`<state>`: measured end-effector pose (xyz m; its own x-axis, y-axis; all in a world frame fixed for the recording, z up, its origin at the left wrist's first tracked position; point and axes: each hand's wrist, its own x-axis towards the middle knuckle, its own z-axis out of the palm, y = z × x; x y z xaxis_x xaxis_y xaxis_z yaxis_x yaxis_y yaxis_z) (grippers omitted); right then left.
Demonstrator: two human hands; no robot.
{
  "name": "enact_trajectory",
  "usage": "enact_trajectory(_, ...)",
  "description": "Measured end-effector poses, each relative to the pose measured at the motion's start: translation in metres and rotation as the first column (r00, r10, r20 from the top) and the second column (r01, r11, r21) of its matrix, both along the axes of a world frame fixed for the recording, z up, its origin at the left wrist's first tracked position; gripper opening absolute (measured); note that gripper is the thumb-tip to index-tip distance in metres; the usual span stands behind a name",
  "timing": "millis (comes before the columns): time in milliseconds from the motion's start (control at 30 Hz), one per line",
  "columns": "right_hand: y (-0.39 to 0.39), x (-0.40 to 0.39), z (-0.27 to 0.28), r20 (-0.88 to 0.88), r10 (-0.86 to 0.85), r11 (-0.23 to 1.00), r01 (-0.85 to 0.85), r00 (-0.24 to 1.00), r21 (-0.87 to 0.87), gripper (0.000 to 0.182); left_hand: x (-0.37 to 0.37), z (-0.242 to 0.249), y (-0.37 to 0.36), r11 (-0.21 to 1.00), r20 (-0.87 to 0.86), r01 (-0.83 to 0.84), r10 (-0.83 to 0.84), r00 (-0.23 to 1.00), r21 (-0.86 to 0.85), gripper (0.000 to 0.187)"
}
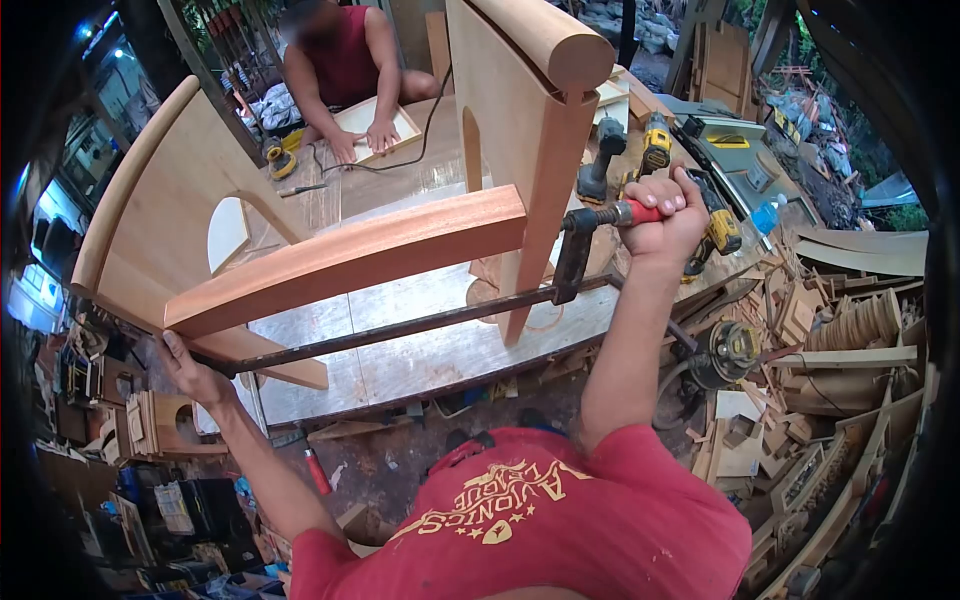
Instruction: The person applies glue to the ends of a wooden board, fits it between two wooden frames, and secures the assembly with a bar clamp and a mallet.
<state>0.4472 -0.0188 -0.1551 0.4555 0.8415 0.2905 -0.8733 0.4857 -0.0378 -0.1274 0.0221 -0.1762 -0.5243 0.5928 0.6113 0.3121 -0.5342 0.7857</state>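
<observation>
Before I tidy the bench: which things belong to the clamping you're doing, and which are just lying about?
In use:
bar clamp, right hand on its handle, left hand at its far end
rail
two end panels

Lying about:
drills
bottle
offcuts

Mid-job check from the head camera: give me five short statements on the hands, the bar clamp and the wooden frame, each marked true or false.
1. The right hand grips the clamp's red handle. True.
2. The left hand is raised above the frame's rounded top rail. False: it is low, at the bar clamp's left end under the left side panel.
3. The clamp's bar runs below the reddish cross rail. True.
4. The yellow cordless drills lie on the floor. False: they lie on the workbench.
5. A second person's hands rest on a pale frame on the bench. True.
</observation>
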Motion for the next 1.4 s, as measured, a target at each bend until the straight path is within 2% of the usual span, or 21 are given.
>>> enact_trajectory(67,-0.003,-0.001,0.006,-0.035,-0.084,0.961,0.072,0.996,-0.267,0.013,0.001,0.000,-0.003,1.000,0.048,0.011,-0.010,0.999,-0.021,0.053)
enact_trajectory(167,-0.001,0.005,-0.008,0.040,-0.010,0.996,0.013,0.999,-0.083,0.012,-0.004,-0.003,-0.003,1.000,0.013,0.014,-0.013,1.000,-0.022,0.052)
enact_trajectory(233,0.006,-0.009,-0.005,0.040,-0.040,0.987,0.033,0.998,0.158,0.017,-0.005,-0.002,-0.002,1.000,-0.004,-0.008,0.008,1.000,-0.029,0.053)
enact_trajectory(267,0.006,-0.014,-0.006,0.037,-0.059,0.962,0.047,0.998,0.268,0.020,-0.004,-0.002,-0.004,0.998,0.012,-0.028,0.028,1.000,-0.048,0.053)
enact_trajectory(300,0.015,-0.014,-0.008,0.127,0.061,0.854,-0.118,0.990,0.507,0.029,-0.003,-0.001,-0.004,0.997,0.024,-0.042,0.044,0.999,-0.069,0.054)
enact_trajectory(333,0.015,-0.018,-0.008,0.089,0.071,0.862,-0.106,0.994,0.495,0.031,-0.004,-0.001,-0.006,0.998,0.045,0.000,0.003,0.999,-0.063,0.055)
enact_trajectory(400,0.018,-0.011,-0.010,0.169,0.069,0.778,-0.159,0.983,0.608,0.023,-0.002,0.001,-0.004,0.996,0.100,0.082,-0.080,0.992,-0.023,0.057)
enact_trajectory(500,0.007,-0.010,-0.007,0.044,0.084,0.920,-0.094,0.996,0.381,0.011,0.001,0.002,-0.005,0.999,0.059,0.006,-0.004,0.998,-0.041,0.058)
enact_trajectory(567,-0.002,-0.008,0.001,-0.037,0.014,0.999,-0.012,0.999,0.049,0.014,0.003,0.002,-0.005,1.000,0.033,-0.011,0.012,0.999,-0.025,0.053)
enact_trajectory(633,-0.008,-0.014,0.014,-0.067,-0.069,0.973,0.053,0.995,-0.224,0.030,0.003,0.002,-0.005,1.000,0.034,-0.003,0.004,0.999,-0.029,0.053)
enact_trajectory(733,-0.007,-0.010,0.014,-0.051,-0.132,0.946,0.110,0.990,-0.304,0.032,-0.001,0.000,-0.002,0.999,0.055,0.017,-0.015,0.998,-0.051,0.060)
enact_trajectory(833,0.000,-0.018,0.004,0.034,-0.081,0.985,0.075,0.996,0.154,0.008,-0.005,0.000,-0.003,0.999,0.032,-0.008,0.009,0.999,-0.053,0.059)
enact_trajectory(867,0.003,-0.018,-0.003,0.063,-0.081,0.952,0.058,0.995,0.301,0.011,-0.002,0.002,-0.004,0.999,0.042,-0.006,0.008,0.999,-0.046,0.058)
enact_trajectory(900,0.016,-0.004,-0.017,0.166,0.047,0.836,-0.130,0.985,0.534,0.034,0.001,0.004,-0.006,0.999,0.047,0.002,0.000,0.999,-0.051,0.058)
enact_trajectory(933,0.014,-0.012,-0.010,0.090,0.046,0.866,-0.084,0.995,0.493,0.032,0.004,0.005,-0.006,0.998,0.079,0.025,-0.020,0.997,-0.055,0.058)
enact_trajectory(1000,0.020,-0.003,-0.013,0.197,0.075,0.758,-0.185,0.977,0.626,0.033,0.008,0.006,-0.007,0.997,0.154,0.060,-0.052,0.987,-0.048,0.059)
enact_trajectory(1100,0.011,-0.001,-0.013,0.052,0.049,0.906,-0.066,0.997,0.418,0.027,0.009,0.008,-0.006,0.999,0.103,0.034,-0.031,0.994,-0.035,0.055)
enact_trajectory(1167,0.002,0.002,-0.008,-0.012,-0.027,0.994,0.028,1.000,0.110,0.021,0.013,0.008,-0.008,0.999,0.075,-0.001,0.003,0.997,-0.034,0.054)
enact_trajectory(1233,-0.006,-0.004,0.009,-0.039,-0.134,0.972,0.124,0.990,-0.200,0.014,0.014,0.008,-0.007,0.999,0.076,-0.020,0.022,0.997,-0.031,0.056)
enact_trajectory(1333,-0.007,-0.008,0.014,-0.059,-0.180,0.946,0.156,0.982,-0.283,0.013,0.009,0.003,-0.004,0.999,0.066,-0.022,0.024,0.998,-0.032,0.057)
enact_trajectory(1400,0.000,-0.001,0.000,0.004,-0.095,0.994,0.095,0.995,-0.046,0.018,0.006,0.001,-0.001,0.996,0.044,-0.077,0.079,0.996,-0.033,0.058)
